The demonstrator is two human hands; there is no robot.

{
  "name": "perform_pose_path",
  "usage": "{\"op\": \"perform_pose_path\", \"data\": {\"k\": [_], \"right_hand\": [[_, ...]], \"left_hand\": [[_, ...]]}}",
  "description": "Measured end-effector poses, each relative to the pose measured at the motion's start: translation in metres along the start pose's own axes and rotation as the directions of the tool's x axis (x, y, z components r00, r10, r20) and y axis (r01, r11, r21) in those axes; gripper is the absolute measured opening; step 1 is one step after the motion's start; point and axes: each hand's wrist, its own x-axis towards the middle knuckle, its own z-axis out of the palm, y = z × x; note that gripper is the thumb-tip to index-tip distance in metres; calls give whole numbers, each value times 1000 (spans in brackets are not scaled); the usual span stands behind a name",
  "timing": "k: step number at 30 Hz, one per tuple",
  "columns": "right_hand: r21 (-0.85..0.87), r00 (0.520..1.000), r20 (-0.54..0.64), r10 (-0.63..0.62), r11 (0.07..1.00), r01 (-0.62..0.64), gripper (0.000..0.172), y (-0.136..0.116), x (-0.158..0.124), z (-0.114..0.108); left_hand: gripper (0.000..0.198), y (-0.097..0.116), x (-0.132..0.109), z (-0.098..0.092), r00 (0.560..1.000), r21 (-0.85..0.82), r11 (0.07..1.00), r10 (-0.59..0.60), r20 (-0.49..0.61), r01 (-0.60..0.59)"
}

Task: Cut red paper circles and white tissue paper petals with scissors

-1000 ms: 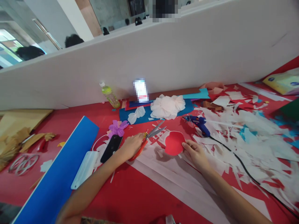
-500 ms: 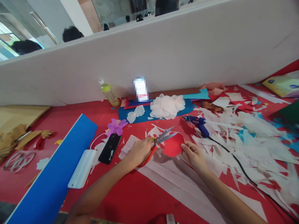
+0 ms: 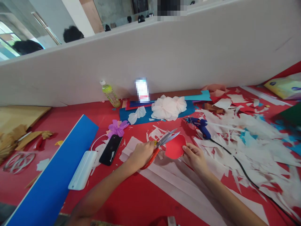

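Observation:
My left hand (image 3: 145, 153) is closed around the handles of a pair of scissors (image 3: 166, 140) with orange-red grips. Its blades are a little apart and lie at the upper left edge of a rounded piece of red paper (image 3: 174, 147). Between thumb and fingers, my right hand (image 3: 194, 156) pinches that piece by its right edge. Beneath both hands a long pale pink paper sheet (image 3: 169, 183) stretches across the red table. A glue gun (image 3: 199, 125) lies beyond my right hand, and a pale paper flower (image 3: 168, 107) sits farther back.
White paper scraps (image 3: 254, 141) cover the right side, crossed by a black cord (image 3: 242, 166). Left of my hands lie a black phone (image 3: 111, 150), a white power bank (image 3: 82, 171), a purple paper flower (image 3: 117, 127) and a blue board (image 3: 54, 172). A bottle (image 3: 110, 94) stands by the partition (image 3: 164, 59).
The scissors and my left hand have shifted very slightly to the right, and the blades look a little closer together. My right hand keeps its pinch on the red paper.

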Motion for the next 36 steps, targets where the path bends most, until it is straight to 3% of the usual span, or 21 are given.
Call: {"op": "perform_pose_path", "data": {"k": [7, 12, 20, 24, 29, 36], "right_hand": [[90, 999, -2, 34, 995, -34, 25, 3, 0, 2], [163, 996, 3, 93, 982, -93, 28, -3, -4, 9], [100, 998, -8, 65, 993, -64, 28, 2, -4, 8], [109, 998, 4, 61, 992, -61, 27, 4, -3, 6], [96, 998, -8, 63, 993, -62, 28, 5, -2, 4], [-80, 999, -6, -41, 996, 41, 29, -3, -1, -3]], "left_hand": [[21, -1, -1, -2, 1000, 30, 999, 18, 24, -19], [27, 1, -1, -3, 999, -41, 999, -14, 48, 16], [26, -1, 0, 4, 998, -182, 983, -30, -46, 22], [18, -4, 2, 3, 993, -260, 963, -94, -68, 74], [28, -8, 2, -5, 993, -239, 969, -82, -90, 59], [23, -15, -8, -23, 997, -90, 995, 39, 71, -33]]}}
